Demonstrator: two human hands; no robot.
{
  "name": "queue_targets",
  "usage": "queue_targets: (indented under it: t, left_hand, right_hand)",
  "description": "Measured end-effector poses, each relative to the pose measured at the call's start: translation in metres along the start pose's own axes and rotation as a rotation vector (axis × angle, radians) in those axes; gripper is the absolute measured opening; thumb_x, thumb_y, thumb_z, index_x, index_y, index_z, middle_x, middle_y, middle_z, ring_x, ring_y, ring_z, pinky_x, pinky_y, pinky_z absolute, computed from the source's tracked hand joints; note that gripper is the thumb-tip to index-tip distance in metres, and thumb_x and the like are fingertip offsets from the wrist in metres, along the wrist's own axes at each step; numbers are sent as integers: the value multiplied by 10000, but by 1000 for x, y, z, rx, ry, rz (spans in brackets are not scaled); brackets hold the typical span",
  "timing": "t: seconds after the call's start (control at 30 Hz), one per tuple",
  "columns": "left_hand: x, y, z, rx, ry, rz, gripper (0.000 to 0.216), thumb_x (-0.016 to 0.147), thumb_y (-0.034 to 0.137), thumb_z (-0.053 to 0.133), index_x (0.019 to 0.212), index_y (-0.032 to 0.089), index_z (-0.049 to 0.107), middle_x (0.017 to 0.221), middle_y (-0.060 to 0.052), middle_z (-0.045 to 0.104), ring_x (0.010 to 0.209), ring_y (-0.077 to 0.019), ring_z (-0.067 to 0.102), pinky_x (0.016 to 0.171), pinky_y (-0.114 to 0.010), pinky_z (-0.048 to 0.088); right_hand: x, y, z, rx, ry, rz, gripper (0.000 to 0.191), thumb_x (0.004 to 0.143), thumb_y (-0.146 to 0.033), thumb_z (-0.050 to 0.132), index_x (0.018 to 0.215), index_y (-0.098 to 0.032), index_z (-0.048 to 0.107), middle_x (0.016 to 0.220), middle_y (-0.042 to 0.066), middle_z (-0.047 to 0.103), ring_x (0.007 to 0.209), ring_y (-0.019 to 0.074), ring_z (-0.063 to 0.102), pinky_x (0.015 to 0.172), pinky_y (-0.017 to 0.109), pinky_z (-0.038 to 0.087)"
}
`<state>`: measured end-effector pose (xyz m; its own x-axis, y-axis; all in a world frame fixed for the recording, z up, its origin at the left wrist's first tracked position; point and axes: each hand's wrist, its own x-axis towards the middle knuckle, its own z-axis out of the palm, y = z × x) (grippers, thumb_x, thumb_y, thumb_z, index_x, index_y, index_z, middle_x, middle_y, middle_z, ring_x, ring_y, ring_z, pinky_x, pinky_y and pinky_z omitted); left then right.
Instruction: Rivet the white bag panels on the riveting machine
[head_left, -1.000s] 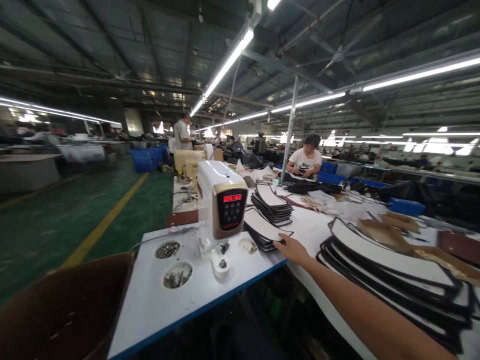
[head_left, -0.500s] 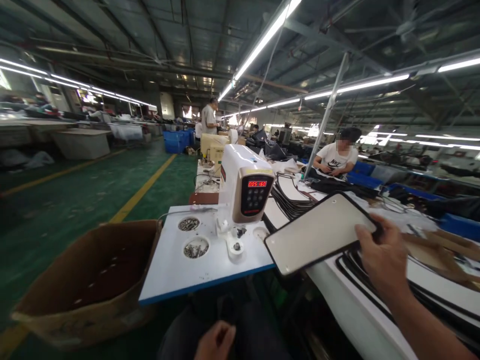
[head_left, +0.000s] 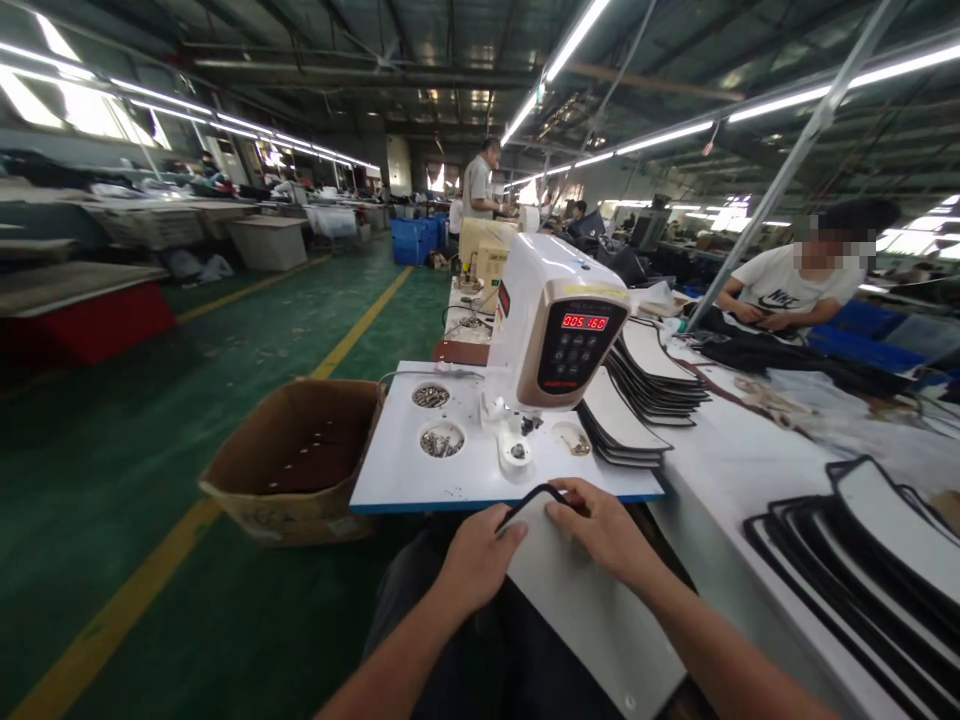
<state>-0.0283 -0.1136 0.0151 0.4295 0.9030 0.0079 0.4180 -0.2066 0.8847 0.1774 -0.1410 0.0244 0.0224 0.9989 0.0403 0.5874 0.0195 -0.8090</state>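
My left hand (head_left: 480, 562) pinches the left side of a pale panel (head_left: 581, 610) with black edging, close to its far end. Closed on the same end from the right is my right hand (head_left: 600, 525), thumb on the pale face. The panel slopes down over my lap, and a small round spot shows near its lower end. Just beyond both hands is the front edge of a white work plate (head_left: 397, 480). On it stands a white machine (head_left: 559, 270) with a lit red display and a small lower post (head_left: 516, 452). Small metal pieces (head_left: 442, 440) fill round wells at its left.
A cardboard box (head_left: 292, 510) with dark red pieces inside stands on the floor at left. Stacks of black-edged panels (head_left: 630, 400) lie right of the machine, and more panels (head_left: 862, 560) lie nearer me. A co-worker (head_left: 795, 280) sits beyond a slanted pole (head_left: 787, 150).
The panel has come from the right, in my right hand, down to my lap before the plate. My left hand has risen from my lap and taken hold of it. The view has shifted.
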Motion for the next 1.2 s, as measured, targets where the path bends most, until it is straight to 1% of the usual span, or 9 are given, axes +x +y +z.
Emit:
queue_targets:
  t: [0.07, 0.17, 0.27, 0.4, 0.53, 0.63, 0.87, 1.03, 1.2]
  left_hand:
    - [3, -12, 4, -81, 42, -70, 329, 874, 434, 460, 928, 201, 686, 956, -43, 729, 898, -216, 640, 800, -307, 454]
    - [12, -22, 11, -202, 18, -156, 369, 869, 472, 454, 978, 194, 671, 923, -36, 728, 825, -200, 641, 737, -291, 458]
    - [30, -23, 15, -158, 24, -142, 389, 872, 522, 437, 902, 199, 653, 861, -20, 705, 792, -183, 619, 704, -277, 428]
    - [68, -23, 8, 44, 143, -118, 410, 880, 535, 405, 716, 198, 569, 709, 5, 619, 713, -154, 545, 649, -271, 344]
    - [105, -27, -1, 123, 205, -91, 403, 879, 498, 413, 629, 191, 488, 621, 22, 525, 658, -132, 484, 614, -271, 281]
    - [121, -32, -3, 146, 223, -65, 396, 876, 475, 422, 608, 187, 468, 595, 27, 485, 626, -120, 439, 598, -275, 257]
    - [134, -46, -3, 158, 214, -62, 420, 872, 462, 400, 567, 179, 459, 572, 24, 468, 607, -114, 413, 573, -288, 227]
    - [140, -43, -7, 128, 149, -94, 391, 852, 417, 419, 562, 171, 510, 585, 7, 524, 609, -119, 431, 584, -283, 260]
    - [126, -35, -11, 70, 160, -112, 417, 859, 474, 419, 612, 167, 557, 609, 8, 549, 629, -128, 460, 582, -269, 301]
  right_hand:
    - [7, 13, 8, -30, 29, 26, 348, 893, -513, 509, 986, -221, 674, 846, 25, 678, 767, 195, 604, 676, 283, 436]
    - [20, 30, 12, -171, 109, 0, 420, 947, -541, 408, 781, -220, 622, 742, 12, 653, 729, 186, 590, 687, 288, 399]
    - [37, 37, 14, -310, 168, -35, 417, 962, -536, 392, 791, -232, 619, 751, 7, 665, 738, 183, 601, 696, 287, 375]
    - [66, 38, 12, -450, 182, -100, 402, 963, -527, 407, 796, -242, 637, 761, 2, 683, 731, 171, 609, 653, 272, 338]
    - [96, 37, 10, -489, 216, -123, 403, 961, -513, 412, 778, -235, 639, 765, 12, 693, 740, 168, 610, 644, 266, 321]
    - [111, 37, 9, -467, 210, -104, 395, 953, -496, 423, 763, -229, 645, 786, 17, 701, 760, 170, 604, 652, 265, 318]
    - [126, 36, 10, -388, 140, -48, 435, 919, -488, 445, 623, -195, 571, 673, 21, 637, 676, 152, 531, 631, 273, 295]
    - [130, 40, 7, -284, 58, -37, 479, 916, -504, 430, 559, -188, 471, 585, -1, 551, 620, 137, 484, 591, 272, 270]
    - [123, 41, 13, -172, 121, 32, 471, 897, -503, 459, 544, -193, 437, 559, -12, 510, 614, 138, 452, 585, 272, 272]
